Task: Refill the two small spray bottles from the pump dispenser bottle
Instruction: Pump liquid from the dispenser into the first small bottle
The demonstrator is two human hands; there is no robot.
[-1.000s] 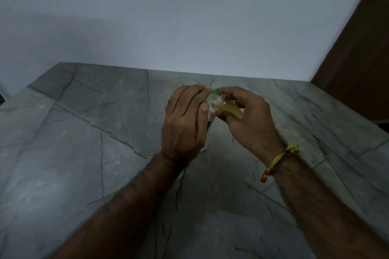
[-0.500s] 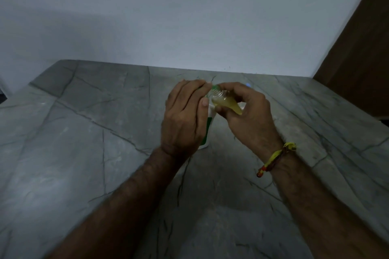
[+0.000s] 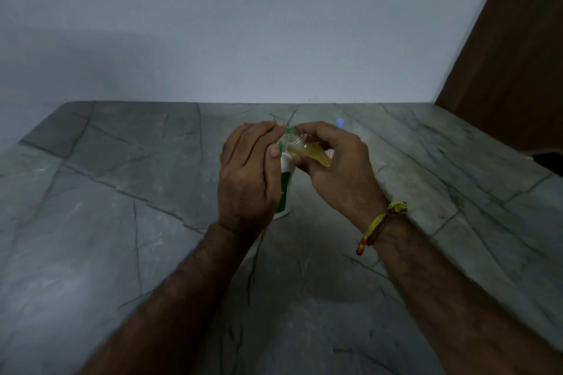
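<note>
spray bottle [image 3: 309, 154] tilted in right hand [image 3: 338, 167], against pump dispenser [image 3: 285, 179].

Yellow liquid in small spray bottle [image 3: 307, 151]; white-green pump dispenser bottle [image 3: 285, 189]; grey veined table [image 3: 122, 192]; yellow-red wristband [image 3: 377, 224]

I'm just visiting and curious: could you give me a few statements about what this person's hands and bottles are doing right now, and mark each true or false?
1. The right hand holds a small bottle of yellowish liquid. True.
2. The small bottle stands upright on the table. False: it is tilted, held above the grey stone table.
3. The left hand is at the white-and-green pump bottle. True.
4. The right wrist is bare. False: it wears a yellow thread band.
5. The small bottle's neck points toward the pump bottle's top. True.
</note>
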